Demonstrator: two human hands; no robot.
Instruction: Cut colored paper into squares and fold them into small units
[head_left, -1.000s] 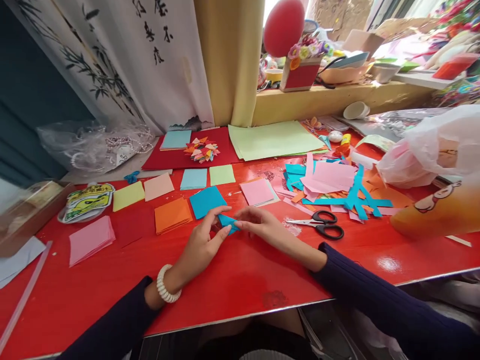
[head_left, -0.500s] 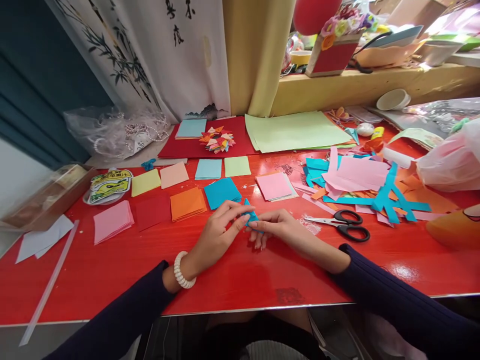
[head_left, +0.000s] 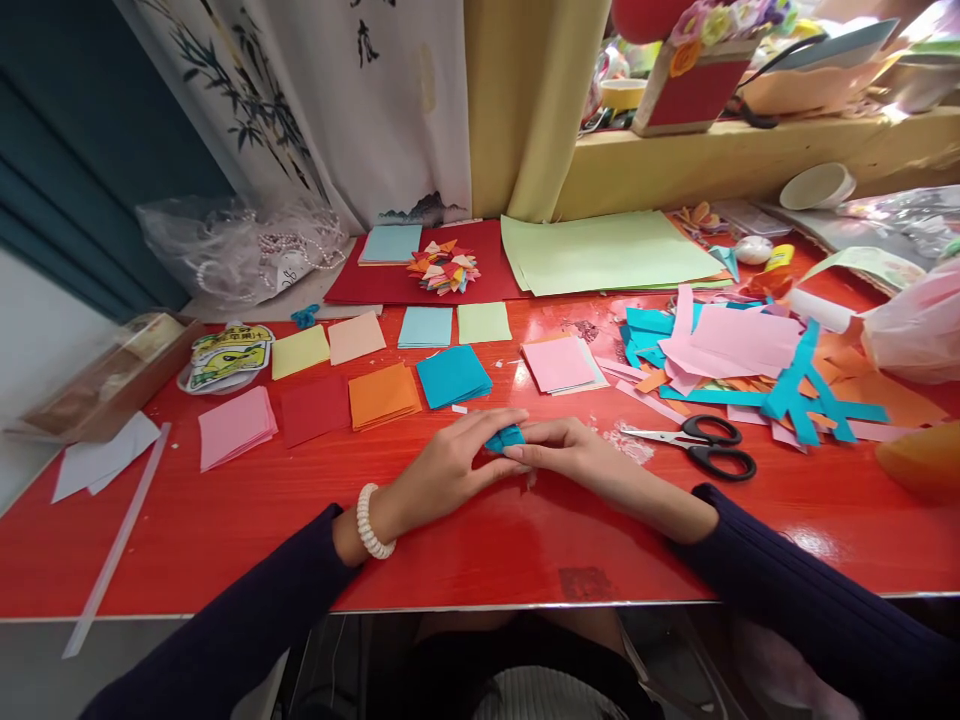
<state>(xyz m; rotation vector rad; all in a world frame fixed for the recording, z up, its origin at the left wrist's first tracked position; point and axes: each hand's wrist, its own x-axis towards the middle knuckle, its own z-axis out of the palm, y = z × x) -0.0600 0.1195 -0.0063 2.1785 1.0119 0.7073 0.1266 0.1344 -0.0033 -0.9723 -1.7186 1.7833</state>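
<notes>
A small piece of folded blue paper [head_left: 505, 438] is held just above the red table [head_left: 450, 560]. My left hand [head_left: 450, 455] grips it from the left, fingers over its far side and thumb at the near side. From the right, my right hand [head_left: 574, 445] pinches the same piece between thumb and fingers. Part of the paper is hidden by the fingertips. Just beyond my left hand lies a stack of blue paper squares [head_left: 454, 377], with orange squares [head_left: 384, 394] beside it. Scissors [head_left: 701, 443] with black handles rest to the right of my right hand.
Pink squares [head_left: 238, 428] and red squares [head_left: 315, 408] lie on the left. Paper scraps [head_left: 739, 350] are heaped at the right. A folded-paper ring [head_left: 444, 268] sits at the back, near large pale green sheets [head_left: 607, 252]. A clear strip [head_left: 120, 540] crosses the left edge.
The blue paper has been turned in the hands; its pointed tip no longer sticks up, and it looks flatter and wider. The camera view has shifted slightly.
</notes>
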